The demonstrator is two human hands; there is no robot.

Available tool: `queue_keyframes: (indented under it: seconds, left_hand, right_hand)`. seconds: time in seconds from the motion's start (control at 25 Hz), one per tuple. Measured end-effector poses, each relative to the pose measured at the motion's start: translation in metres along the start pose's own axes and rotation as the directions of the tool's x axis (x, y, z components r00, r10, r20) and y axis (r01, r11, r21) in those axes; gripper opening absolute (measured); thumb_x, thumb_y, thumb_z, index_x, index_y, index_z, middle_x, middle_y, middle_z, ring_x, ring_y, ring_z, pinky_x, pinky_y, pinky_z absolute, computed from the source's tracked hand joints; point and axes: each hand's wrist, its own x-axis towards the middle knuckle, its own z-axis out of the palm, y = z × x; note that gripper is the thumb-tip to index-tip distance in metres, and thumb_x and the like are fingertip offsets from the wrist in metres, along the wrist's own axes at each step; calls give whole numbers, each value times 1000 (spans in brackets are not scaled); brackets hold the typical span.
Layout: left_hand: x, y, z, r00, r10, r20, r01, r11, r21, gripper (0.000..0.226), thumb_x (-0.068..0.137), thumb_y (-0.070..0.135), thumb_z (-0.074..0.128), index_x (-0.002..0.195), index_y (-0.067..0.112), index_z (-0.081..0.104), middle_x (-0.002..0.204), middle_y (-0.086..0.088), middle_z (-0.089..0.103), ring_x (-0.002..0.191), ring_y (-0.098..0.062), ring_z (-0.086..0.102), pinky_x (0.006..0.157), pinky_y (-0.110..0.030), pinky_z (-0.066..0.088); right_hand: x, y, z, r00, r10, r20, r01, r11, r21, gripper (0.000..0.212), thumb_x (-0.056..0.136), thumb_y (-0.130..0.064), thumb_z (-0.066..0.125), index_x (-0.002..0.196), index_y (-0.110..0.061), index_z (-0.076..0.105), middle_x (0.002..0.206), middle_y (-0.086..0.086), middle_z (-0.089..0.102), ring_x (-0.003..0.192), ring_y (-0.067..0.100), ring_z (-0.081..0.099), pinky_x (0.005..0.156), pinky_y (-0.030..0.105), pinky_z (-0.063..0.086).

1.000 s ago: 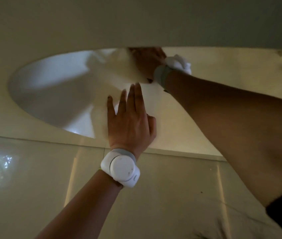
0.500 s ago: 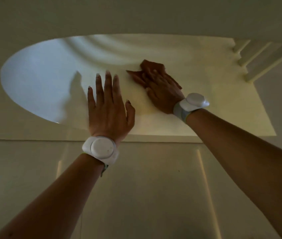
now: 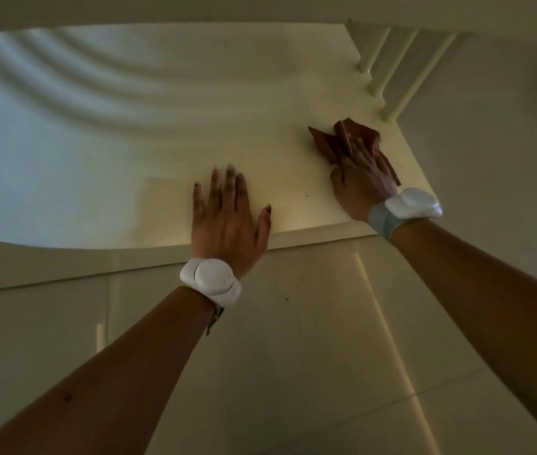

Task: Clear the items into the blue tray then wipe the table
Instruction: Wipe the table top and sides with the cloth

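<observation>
The pale cream bench fills most of the head view, its top showing no loose items in the part that can be seen, with a bluish glare spreading over its left half and curved shadow bands across the far side. Below its near edge lies a glossy tiled floor, and beyond the far right corner stand the pale slats of what looks like a chair back (too partly seen to be sure). The blue tray is nowhere in view, so whether the cleared things sit in it cannot be checked from here; judging by the bare top, the clearing part seems done and the wiping is under way. The left hand lies flat on the bench near its front edge, fingers straight and slightly spread, holding nothing and seemingly bracing the body. The right hand rests palm-down near the right corner, its fingers laid straight over a crumpled reddish-brown cloth, pressing it to the surface rather than clutching it. Each wrist carries a white puck-shaped band: one on the left wrist, one on the right. A tiny dark speck sits on the bench between the two hands, so that patch, and the broad left half, probably remain to be wiped.
</observation>
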Motion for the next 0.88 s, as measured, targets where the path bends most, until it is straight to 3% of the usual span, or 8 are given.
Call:
queue_keyframes:
  seconds: [0.16,0.28,0.4,0.48,0.56,0.64,0.76,0.88]
  left_hand:
    - [1,9,0,1000,8,17,-8,1000,25,69,94,47,17,145,2,27,154,-14,27,144,-35,16,116,-54,11]
    - [1,5,-1,1000,4,7,-4,1000,22,70,93,49,18,145,3,28,154,-14,27,143,-37,18,115,-55,15]
    - [-1,7,-4,1000,7,28,-7,1000,3,72,93,50,18,145,1,27,154,-15,27,142,-38,20,113,-55,18]
    - [0,6,-5,999,5,35,-4,1000,-30,74,91,50,16,145,0,25,154,-16,25,143,-36,19,115,-54,17]
    - [-3,2,-8,999,5,36,-2,996,-88,78,89,51,12,145,0,23,155,-17,23,145,-32,17,116,-51,15]
    - [-12,-5,-10,1000,-14,16,16,994,-109,77,89,51,12,145,0,24,155,-17,23,145,-32,16,116,-50,12]
    - [-38,-28,-11,998,-59,-28,59,998,-10,71,91,46,18,144,-1,29,154,-17,26,145,-33,16,115,-53,6]
    - [-53,-43,-12,992,-116,-55,119,991,55,70,91,44,20,144,0,28,154,-16,25,146,-31,12,115,-55,1]
  right_hand:
    - [19,54,-11,999,49,21,-48,997,-56,55,98,-34,26,149,-41,6,161,-6,-2,148,23,7,120,43,12]
    - [22,56,-7,975,223,-2,-223,975,20,54,98,-33,27,150,-33,16,161,-4,0,147,25,10,120,44,9]
    - [-7,51,0,809,585,-48,-574,806,143,56,94,-30,21,147,-14,31,159,15,8,140,36,25,117,49,12]
    - [-36,26,8,740,661,-122,-641,749,168,66,86,-33,18,139,-3,43,151,26,26,134,42,36,113,54,22]
    - [-54,-13,20,755,642,-138,-611,763,210,61,83,-29,30,132,1,52,139,27,46,128,43,46,104,55,37]
    - [-59,-54,22,756,636,-158,-600,769,222,57,83,-25,34,132,-1,52,140,24,47,130,40,45,102,55,38]
    - [-55,-106,26,881,471,36,-469,865,177,57,93,-26,34,146,-7,30,158,17,12,146,34,9,118,48,3]
    - [-49,-136,23,990,123,72,-131,983,126,59,94,-31,34,150,-14,21,160,9,4,148,28,2,118,43,-1]
